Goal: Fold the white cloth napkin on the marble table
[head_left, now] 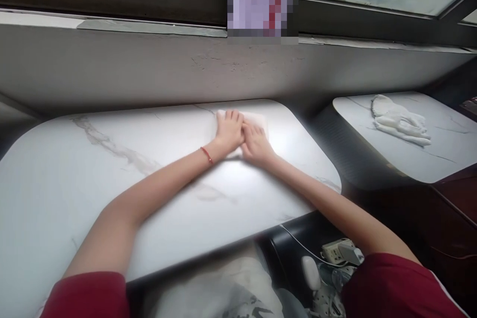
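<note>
A white cloth (pixel 259 121) lies flat on the white marble-patterned tabletop (pixel 179 134), close to its far edge. On the cloth's left part rests my left hand (pixel 230 129), palm down with fingers stretched forward and slightly apart. A red string bracelet (pixel 206 155) circles that wrist. My right hand (pixel 256 144) presses down on the cloth beside it, fingers laid out forward, its thumb side touching my left hand. Both palms hide the middle of the cloth.
A second marble-patterned table (pixel 454 129) at right carries a crumpled white cloth item (pixel 400 121). Behind stands a wall (pixel 149 69) under window frames. Below the near edge are a power strip (pixel 337 251), a white cable (pixel 301 246) and a pale bag-like bundle (pixel 219 288).
</note>
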Demonstrator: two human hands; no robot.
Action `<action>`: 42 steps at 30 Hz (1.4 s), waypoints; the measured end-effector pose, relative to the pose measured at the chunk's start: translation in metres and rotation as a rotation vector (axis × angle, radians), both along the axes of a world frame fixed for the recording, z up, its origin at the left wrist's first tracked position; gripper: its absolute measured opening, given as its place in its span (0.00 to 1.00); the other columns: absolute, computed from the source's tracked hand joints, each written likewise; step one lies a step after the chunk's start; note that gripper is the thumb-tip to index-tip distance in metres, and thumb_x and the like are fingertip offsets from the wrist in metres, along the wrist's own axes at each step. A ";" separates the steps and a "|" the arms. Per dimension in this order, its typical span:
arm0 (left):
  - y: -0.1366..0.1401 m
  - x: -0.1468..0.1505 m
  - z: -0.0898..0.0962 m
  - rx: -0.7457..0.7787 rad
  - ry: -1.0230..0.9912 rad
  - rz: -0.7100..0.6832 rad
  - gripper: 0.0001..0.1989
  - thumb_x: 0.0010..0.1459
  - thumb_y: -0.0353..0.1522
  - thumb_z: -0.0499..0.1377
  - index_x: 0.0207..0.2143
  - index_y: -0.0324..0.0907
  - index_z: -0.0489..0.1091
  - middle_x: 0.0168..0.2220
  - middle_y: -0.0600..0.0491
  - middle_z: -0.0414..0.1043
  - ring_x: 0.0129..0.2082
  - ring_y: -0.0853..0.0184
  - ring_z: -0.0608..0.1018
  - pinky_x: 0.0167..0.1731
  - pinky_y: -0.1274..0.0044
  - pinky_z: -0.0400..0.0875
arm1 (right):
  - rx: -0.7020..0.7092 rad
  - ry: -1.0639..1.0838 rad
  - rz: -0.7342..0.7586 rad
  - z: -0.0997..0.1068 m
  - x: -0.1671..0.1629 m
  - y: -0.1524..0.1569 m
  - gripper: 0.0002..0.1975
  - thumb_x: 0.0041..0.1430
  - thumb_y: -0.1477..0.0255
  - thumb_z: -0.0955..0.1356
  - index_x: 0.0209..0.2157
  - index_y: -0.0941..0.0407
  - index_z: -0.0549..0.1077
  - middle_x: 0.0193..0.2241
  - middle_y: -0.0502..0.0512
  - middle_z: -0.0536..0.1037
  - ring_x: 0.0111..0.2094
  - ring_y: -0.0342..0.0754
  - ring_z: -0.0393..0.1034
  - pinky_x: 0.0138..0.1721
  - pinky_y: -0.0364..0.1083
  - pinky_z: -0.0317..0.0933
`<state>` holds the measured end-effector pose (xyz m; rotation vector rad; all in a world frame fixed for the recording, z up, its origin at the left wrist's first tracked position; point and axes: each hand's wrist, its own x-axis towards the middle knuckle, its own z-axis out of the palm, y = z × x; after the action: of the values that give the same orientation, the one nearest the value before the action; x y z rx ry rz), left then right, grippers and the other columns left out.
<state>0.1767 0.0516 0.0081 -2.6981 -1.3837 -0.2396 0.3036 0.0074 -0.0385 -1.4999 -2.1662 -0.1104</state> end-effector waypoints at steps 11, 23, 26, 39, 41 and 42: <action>0.075 -0.022 -0.019 0.065 -0.254 0.166 0.17 0.67 0.34 0.47 0.50 0.35 0.68 0.52 0.39 0.69 0.53 0.52 0.70 0.53 0.66 0.61 | -0.033 0.048 0.102 0.006 -0.001 0.114 0.23 0.60 0.70 0.56 0.54 0.58 0.69 0.55 0.64 0.71 0.54 0.59 0.63 0.56 0.57 0.56; 0.056 -0.029 -0.015 0.112 -0.229 -0.026 0.16 0.63 0.36 0.52 0.48 0.35 0.69 0.49 0.40 0.70 0.50 0.51 0.69 0.51 0.66 0.61 | 0.008 -0.015 0.042 0.004 -0.002 0.060 0.22 0.60 0.71 0.58 0.54 0.61 0.69 0.56 0.68 0.71 0.53 0.60 0.62 0.54 0.57 0.57; 0.036 -0.022 -0.014 0.110 -0.195 -0.138 0.16 0.63 0.37 0.52 0.47 0.36 0.69 0.49 0.40 0.70 0.49 0.51 0.69 0.50 0.65 0.61 | 0.040 -0.030 -0.002 0.001 0.003 0.024 0.21 0.61 0.71 0.58 0.52 0.62 0.70 0.53 0.69 0.72 0.52 0.61 0.63 0.53 0.57 0.58; -0.091 0.053 -0.012 0.132 0.006 -0.476 0.24 0.66 0.44 0.48 0.49 0.34 0.72 0.44 0.39 0.72 0.43 0.51 0.70 0.44 0.61 0.64 | -0.140 -0.020 -0.021 0.020 0.093 -0.134 0.26 0.63 0.73 0.60 0.63 0.50 0.60 0.61 0.61 0.68 0.60 0.60 0.63 0.57 0.61 0.62; -0.094 0.073 -0.013 0.142 0.037 -0.432 0.26 0.66 0.43 0.49 0.51 0.30 0.71 0.46 0.36 0.72 0.45 0.49 0.70 0.46 0.60 0.64 | -0.109 -0.011 -0.062 0.015 0.103 -0.132 0.27 0.62 0.74 0.59 0.63 0.50 0.60 0.61 0.61 0.67 0.61 0.60 0.63 0.58 0.62 0.62; -0.091 0.082 -0.014 0.141 0.039 -0.407 0.27 0.66 0.42 0.48 0.52 0.28 0.71 0.47 0.34 0.72 0.46 0.48 0.70 0.47 0.60 0.64 | -0.088 -0.002 -0.086 0.011 0.107 -0.126 0.27 0.62 0.75 0.58 0.63 0.51 0.60 0.61 0.62 0.67 0.61 0.60 0.63 0.58 0.62 0.61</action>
<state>0.2591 -0.0394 -0.0059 -2.8168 -0.7625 -0.2995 0.4110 -0.1191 -0.0272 -1.6431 -2.1334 -0.0462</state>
